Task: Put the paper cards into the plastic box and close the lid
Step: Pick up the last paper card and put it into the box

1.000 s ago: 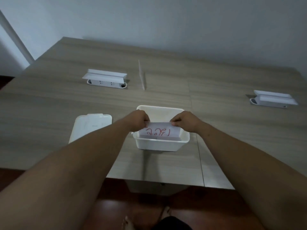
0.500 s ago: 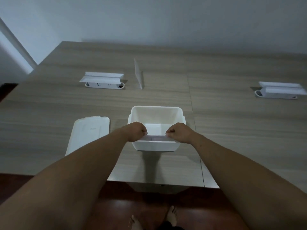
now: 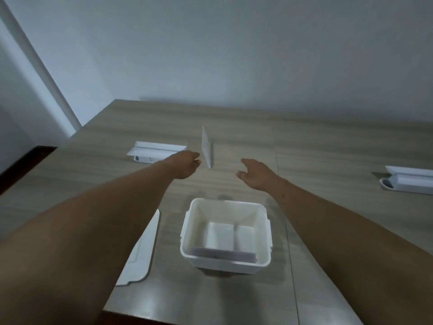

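two hands near upright card [image 3: 206, 146], left hand [image 3: 186, 164] perhaps closed, right hand [image 3: 254, 173] open, empty

Open white plastic box [image 3: 226, 260] with card [image 3: 223, 256] inside; lid [image 3: 138, 254] left; upright card [image 3: 206, 150] beyond.

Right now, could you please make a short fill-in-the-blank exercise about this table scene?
1. The box on the table is open; its lid lies to its ____ side.
2. The upright card stands ____ the box.
3. The left hand and the right hand hold ____.

Missing words: left; beyond; nothing
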A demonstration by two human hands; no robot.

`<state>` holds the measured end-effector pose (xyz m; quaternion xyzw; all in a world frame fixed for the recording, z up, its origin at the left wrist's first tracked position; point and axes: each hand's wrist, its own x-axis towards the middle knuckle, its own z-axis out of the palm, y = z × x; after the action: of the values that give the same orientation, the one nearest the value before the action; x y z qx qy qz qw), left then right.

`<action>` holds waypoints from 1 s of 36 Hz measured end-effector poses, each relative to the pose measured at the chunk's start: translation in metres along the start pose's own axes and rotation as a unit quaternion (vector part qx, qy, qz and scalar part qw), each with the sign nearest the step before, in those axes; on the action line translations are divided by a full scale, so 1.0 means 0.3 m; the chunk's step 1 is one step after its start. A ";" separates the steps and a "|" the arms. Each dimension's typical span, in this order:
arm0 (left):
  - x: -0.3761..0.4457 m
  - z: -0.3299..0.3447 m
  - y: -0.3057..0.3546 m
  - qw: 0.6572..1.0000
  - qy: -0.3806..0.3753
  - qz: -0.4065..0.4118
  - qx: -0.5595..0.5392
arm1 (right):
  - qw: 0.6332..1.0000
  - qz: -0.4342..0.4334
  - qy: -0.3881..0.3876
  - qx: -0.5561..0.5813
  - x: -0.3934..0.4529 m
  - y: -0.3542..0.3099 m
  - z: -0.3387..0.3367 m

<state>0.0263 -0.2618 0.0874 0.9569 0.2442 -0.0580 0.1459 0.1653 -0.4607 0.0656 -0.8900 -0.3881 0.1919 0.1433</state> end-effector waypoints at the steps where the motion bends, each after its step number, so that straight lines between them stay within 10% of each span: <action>1: 0.030 -0.009 -0.018 1.000 0.004 -0.002 -0.003 | 1.000 0.000 0.003 -0.007 0.028 -0.008 -0.007; 36: 0.823 0.241 -0.148 0.932 -0.007 -0.221 -0.288 | 0.992 0.083 -0.057 -0.080 0.576 0.087 0.071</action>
<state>0.2176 -0.1355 -0.0373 0.7955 0.4545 -0.0227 0.4001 0.2802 -0.3468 -0.0037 -0.9153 -0.3342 0.2223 0.0328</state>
